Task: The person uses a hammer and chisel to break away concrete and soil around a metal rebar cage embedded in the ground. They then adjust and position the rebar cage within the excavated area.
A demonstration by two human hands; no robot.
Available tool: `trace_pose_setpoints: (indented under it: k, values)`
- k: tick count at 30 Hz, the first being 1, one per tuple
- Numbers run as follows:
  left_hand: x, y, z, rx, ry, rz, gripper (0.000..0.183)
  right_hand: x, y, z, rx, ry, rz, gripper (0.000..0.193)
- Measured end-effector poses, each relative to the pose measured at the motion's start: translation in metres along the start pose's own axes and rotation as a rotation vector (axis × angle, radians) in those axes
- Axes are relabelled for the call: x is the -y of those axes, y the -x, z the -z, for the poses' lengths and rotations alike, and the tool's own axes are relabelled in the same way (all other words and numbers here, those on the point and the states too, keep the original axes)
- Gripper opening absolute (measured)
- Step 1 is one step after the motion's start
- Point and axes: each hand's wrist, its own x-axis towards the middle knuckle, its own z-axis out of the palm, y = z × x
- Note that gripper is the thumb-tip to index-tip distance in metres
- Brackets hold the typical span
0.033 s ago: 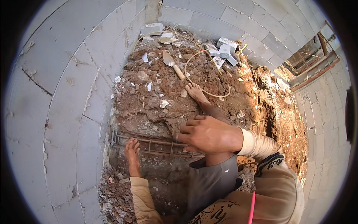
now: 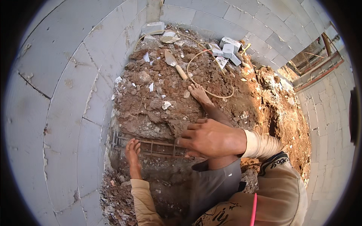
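Note:
A long rebar cage [image 2: 162, 148], made of thin rusty bars joined by stirrups, lies across a shallow trench in front of me. My left hand [image 2: 132, 150] is at its left end near the wall, fingers curled at the upper bar. Over the right part of the cage, my right hand [image 2: 213, 137] is bent, its index finger on the upper bar and thumb by the lower one. My right hand hides the cage's right end. A trowel [image 2: 175, 64] with a wooden handle lies on the soil beyond my bare foot [image 2: 199, 94].
A grey block wall [image 2: 64, 113] rises close on the left, and another [image 2: 203, 19] stands at the back. Broken blocks [image 2: 228, 50] are heaped at the far right. A thin hose [image 2: 191, 77] loops over the lumpy soil. Rubble [image 2: 113, 197] lies at lower left.

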Motion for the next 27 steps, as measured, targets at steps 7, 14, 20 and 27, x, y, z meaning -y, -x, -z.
trace_pose_setpoints:
  k: [7,14,20,27]
  values:
    - [-0.072,-0.032,-0.025,0.203,-0.368,-0.108,0.03,-0.139,-0.053,0.005,-0.17,-0.596,0.097,0.042]
    - [-0.184,-0.096,-0.094,0.439,-0.719,-0.19,0.03,-0.422,-0.031,-0.067,-0.114,-0.591,-0.551,0.04]
    - [-0.297,-0.134,-0.221,0.545,-0.878,-0.271,0.025,-0.633,0.115,-0.126,-0.344,-0.759,-1.263,0.037]
    - [-0.449,-0.151,-0.377,0.128,-1.512,-1.537,0.024,-0.835,0.296,-0.203,-0.826,-0.616,-1.807,0.036]
